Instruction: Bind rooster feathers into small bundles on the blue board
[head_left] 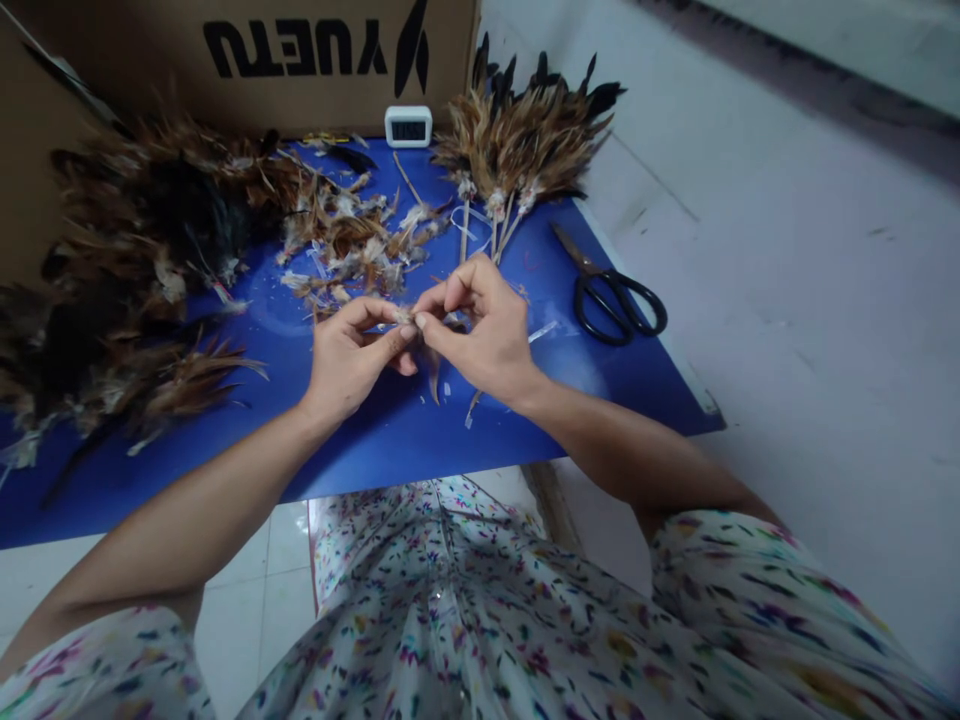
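My left hand [352, 350] and my right hand [484, 325] meet over the blue table, thumbs and forefingers pinched together at the fingertips. Between them they hold a small brown feather [433, 372], its tip hanging down below the fingers and its fluffy base partly hidden. Just beyond my hands lies a scatter of short loose brown and white feathers [360, 235]. Past my right hand rest several finished-looking feather bunches [525, 140] with dark tips, tied at pale stems. Black-handled scissors [611, 295] lie with blades partly apart to the right.
Larger heaps of brown and black feathers [172, 220] cover the table's left side. A cardboard box [150, 60] stands along the back, with a small white digital clock [408, 127] in front of it. The blue table top [637, 400] ends at the right beside a pale floor.
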